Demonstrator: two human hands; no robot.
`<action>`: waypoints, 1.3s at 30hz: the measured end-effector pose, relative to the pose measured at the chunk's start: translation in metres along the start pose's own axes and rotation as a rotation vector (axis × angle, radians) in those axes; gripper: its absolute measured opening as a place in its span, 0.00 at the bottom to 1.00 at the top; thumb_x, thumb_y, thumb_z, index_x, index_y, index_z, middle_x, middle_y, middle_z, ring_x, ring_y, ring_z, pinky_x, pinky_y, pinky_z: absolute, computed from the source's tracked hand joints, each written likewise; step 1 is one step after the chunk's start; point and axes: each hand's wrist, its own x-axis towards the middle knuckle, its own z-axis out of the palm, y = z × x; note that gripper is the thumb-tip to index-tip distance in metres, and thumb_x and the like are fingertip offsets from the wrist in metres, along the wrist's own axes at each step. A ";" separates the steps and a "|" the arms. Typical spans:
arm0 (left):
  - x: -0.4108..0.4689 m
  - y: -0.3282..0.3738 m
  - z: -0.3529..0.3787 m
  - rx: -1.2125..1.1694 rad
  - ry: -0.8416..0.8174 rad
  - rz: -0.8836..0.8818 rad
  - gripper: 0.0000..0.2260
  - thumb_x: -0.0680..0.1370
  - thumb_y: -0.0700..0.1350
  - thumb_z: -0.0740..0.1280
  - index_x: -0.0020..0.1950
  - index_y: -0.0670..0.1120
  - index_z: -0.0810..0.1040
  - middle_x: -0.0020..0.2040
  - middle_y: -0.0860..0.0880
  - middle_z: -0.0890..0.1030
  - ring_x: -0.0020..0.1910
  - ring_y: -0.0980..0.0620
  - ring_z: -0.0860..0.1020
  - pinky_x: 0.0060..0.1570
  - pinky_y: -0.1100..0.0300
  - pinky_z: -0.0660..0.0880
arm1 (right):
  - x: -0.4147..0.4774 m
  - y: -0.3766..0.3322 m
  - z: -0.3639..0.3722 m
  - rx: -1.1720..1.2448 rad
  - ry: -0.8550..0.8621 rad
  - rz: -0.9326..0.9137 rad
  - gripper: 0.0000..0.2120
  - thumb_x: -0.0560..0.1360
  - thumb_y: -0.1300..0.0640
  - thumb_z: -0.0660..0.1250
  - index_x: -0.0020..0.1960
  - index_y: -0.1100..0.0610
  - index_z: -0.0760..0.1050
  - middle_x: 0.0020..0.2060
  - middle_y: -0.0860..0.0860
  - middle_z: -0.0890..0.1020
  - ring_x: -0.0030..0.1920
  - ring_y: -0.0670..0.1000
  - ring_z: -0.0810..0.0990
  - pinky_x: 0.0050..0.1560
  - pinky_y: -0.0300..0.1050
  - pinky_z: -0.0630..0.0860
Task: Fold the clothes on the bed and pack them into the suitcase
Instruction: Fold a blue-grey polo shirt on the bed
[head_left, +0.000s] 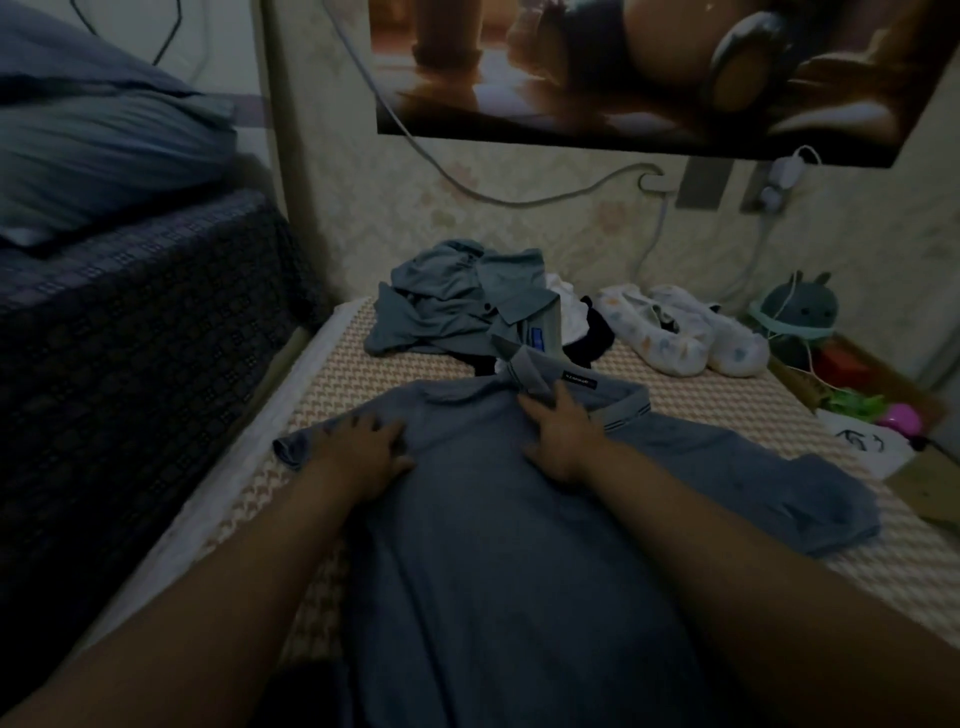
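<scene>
Head view: I see a dim room with a woven patterned mat (727, 410) covering the bed.
Polo shirt: blue-grey polo shirt (493, 545) spread flat on the mat, collar (628, 410) away from me.
Left hand (363, 447): flat, fingers spread, pressing the shoulder.
Right hand (561, 441): fingers straight below the collar, grasping nothing.
Behind: crumpled clothes pile (452, 312), white slippers (685, 338) beside it.
Wall: poster (597, 67), white cable (519, 200) beneath.
Left side: pillow (93, 145) on a dark patterned cover (130, 364).

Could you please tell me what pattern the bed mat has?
The bed mat has a beige-and-white woven zigzag pattern; head view.
</scene>
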 end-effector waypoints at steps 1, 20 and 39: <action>-0.009 -0.004 -0.004 0.011 0.039 -0.015 0.28 0.78 0.64 0.56 0.76 0.55 0.59 0.76 0.44 0.61 0.73 0.41 0.60 0.70 0.42 0.59 | -0.007 -0.002 -0.003 -0.060 -0.067 0.010 0.33 0.78 0.44 0.62 0.78 0.42 0.51 0.78 0.54 0.38 0.77 0.62 0.49 0.74 0.64 0.54; -0.190 0.026 -0.009 -0.285 0.091 0.364 0.10 0.72 0.35 0.66 0.51 0.42 0.81 0.50 0.43 0.82 0.50 0.44 0.80 0.47 0.63 0.73 | -0.222 -0.063 -0.017 0.113 -0.269 -0.254 0.24 0.74 0.54 0.67 0.70 0.50 0.72 0.67 0.47 0.75 0.65 0.49 0.73 0.65 0.37 0.66; -0.230 0.148 -0.010 -0.115 -0.242 0.660 0.20 0.63 0.62 0.76 0.46 0.53 0.75 0.46 0.54 0.78 0.45 0.53 0.76 0.49 0.55 0.76 | -0.276 0.053 -0.018 -0.098 -0.146 -0.268 0.21 0.68 0.53 0.70 0.60 0.46 0.73 0.53 0.48 0.72 0.55 0.50 0.71 0.53 0.41 0.65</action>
